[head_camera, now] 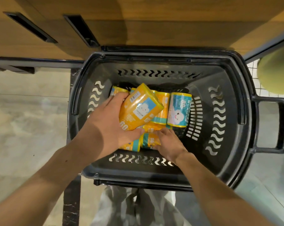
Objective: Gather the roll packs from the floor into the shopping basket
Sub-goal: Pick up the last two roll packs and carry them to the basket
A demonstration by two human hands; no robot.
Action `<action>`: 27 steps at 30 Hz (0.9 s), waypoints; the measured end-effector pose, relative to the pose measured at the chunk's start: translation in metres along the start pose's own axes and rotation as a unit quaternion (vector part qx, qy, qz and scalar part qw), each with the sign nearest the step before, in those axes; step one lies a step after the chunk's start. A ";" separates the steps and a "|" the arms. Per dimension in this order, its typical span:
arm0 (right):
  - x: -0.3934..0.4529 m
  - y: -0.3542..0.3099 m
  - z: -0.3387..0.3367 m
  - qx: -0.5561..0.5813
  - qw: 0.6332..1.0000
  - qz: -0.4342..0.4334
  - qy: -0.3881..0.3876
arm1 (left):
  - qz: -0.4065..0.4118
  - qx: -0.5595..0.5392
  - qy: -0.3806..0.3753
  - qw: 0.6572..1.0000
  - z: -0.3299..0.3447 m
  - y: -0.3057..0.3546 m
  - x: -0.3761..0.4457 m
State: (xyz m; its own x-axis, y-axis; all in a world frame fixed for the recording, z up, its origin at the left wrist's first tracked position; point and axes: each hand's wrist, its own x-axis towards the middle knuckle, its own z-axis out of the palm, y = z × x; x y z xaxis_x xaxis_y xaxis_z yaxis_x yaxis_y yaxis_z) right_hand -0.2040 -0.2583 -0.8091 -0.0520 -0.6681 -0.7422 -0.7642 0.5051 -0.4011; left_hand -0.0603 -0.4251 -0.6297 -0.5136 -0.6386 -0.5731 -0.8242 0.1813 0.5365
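While the black slotted plastic shopping basket stands below me, my left hand grips an orange film-wrapped roll pack above its middle, long axis running toward the far wall. My right hand, nearer the basket's front wall, pinches a lower orange pack.

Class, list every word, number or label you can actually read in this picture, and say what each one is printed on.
"60": orange roll pack held by the left hand, near its lower end.
"80": pale blue roll pack lying in the shopping basket, seen upside down.
White barcode sticker on the orange roll pack: too small to read.
Other print on all packs: blurred.
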 end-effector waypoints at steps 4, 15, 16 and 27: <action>-0.024 0.010 -0.019 0.038 0.998 0.047 0.031 | 0.038 0.048 -0.023 0.998 0.016 0.003 0.013; -0.074 0.057 -0.053 0.152 0.974 0.093 0.139 | 0.170 0.281 -0.142 0.934 0.102 -0.001 0.064; -0.076 0.058 -0.054 0.156 0.975 0.088 0.135 | 0.176 0.291 -0.150 0.928 0.111 -0.003 0.068; -0.079 0.058 -0.061 0.152 0.974 0.085 0.144 | 0.208 0.367 -0.163 0.892 0.159 -0.027 0.087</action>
State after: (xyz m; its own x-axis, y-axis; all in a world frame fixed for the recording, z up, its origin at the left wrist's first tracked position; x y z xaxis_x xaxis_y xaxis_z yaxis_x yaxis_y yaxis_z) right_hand -0.2831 -0.2100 -0.7412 -0.3722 -0.6646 -0.6479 -0.5060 0.7305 -0.4586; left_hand -0.1208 -0.3664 -0.7923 -0.7548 -0.1717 -0.6331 -0.4188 0.8690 0.2636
